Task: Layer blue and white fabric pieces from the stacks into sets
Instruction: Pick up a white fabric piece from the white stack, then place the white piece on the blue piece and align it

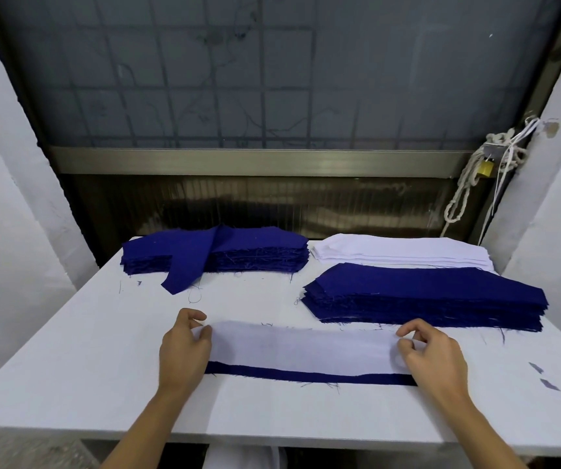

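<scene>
Left hand (184, 346) and right hand (433, 358) each pinch an end of one long white fabric strip (303, 350) lying over one dark blue fabric strip (306, 375) on the white desk (69, 367); two blue stacks (424, 296) and one white stack (401, 252) sit behind.

Layered strip (306, 350) lies nearest; left stack (238, 255), right stack (424, 296) behind it.

white fabric piece (303, 346), blue piece (306, 375), blue stack (424, 296), white table (69, 350)
</scene>
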Demonstrator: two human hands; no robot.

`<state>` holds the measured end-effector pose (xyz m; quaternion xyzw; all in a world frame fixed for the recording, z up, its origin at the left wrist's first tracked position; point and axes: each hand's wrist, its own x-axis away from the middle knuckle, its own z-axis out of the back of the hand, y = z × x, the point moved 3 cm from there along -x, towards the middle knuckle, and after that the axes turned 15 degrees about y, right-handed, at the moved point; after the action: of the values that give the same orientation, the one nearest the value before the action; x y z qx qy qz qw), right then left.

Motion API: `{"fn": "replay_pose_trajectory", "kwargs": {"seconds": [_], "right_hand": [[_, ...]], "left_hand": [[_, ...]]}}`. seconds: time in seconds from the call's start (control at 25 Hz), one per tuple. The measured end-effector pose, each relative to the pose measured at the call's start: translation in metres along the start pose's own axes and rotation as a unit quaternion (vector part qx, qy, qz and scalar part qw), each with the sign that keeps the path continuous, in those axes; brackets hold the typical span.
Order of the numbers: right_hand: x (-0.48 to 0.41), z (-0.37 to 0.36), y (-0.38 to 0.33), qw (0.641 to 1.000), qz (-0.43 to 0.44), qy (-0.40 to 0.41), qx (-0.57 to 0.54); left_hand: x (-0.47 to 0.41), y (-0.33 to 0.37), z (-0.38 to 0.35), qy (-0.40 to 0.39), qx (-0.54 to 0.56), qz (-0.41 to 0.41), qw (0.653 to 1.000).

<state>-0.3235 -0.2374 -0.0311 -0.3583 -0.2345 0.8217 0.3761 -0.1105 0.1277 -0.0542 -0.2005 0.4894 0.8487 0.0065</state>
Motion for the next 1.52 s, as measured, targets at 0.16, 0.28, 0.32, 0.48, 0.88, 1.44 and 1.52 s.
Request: {"fn": "replay_pose_trajectory", "kwargs": {"seconds": [0.16, 0.28, 0.32, 0.48, 0.88, 1.44, 1.52], "right_hand": [[0.001, -0.002, -0.003, 0.998, 0.042, -0.003, 0.042], [0.002, -0.005, -0.005, 0.991, 0.095, -0.001, 0.094], [0.002, -0.007, -0.005, 0.989, 0.105, -0.001, 0.106], [0.001, -0.012, -0.004, 0.982, 0.136, -0.007, 0.128], [-0.007, -0.017, -0.003, 0.968, 0.209, -0.059, 0.123], [-0.133, -0.004, -0.050, 0.997, 0.078, -0.009, -0.005], [-0.157, -0.017, -0.056, 0.997, 0.071, -0.030, 0.006]], "left_hand": [[0.002, 0.003, -0.001, -0.018, -0.016, -0.015, 1.000], [0.004, 0.009, -0.001, -0.014, -0.075, -0.083, 0.994], [0.005, 0.010, -0.001, -0.012, -0.106, -0.107, 0.989], [0.008, 0.014, -0.007, -0.015, -0.198, -0.169, 0.965], [0.001, 0.005, -0.005, -0.014, -0.127, -0.080, 0.989], [-0.079, 0.167, -0.084, -0.195, -0.123, -0.152, 0.961], [-0.085, 0.196, -0.119, -0.223, -0.084, -0.151, 0.960]]}}
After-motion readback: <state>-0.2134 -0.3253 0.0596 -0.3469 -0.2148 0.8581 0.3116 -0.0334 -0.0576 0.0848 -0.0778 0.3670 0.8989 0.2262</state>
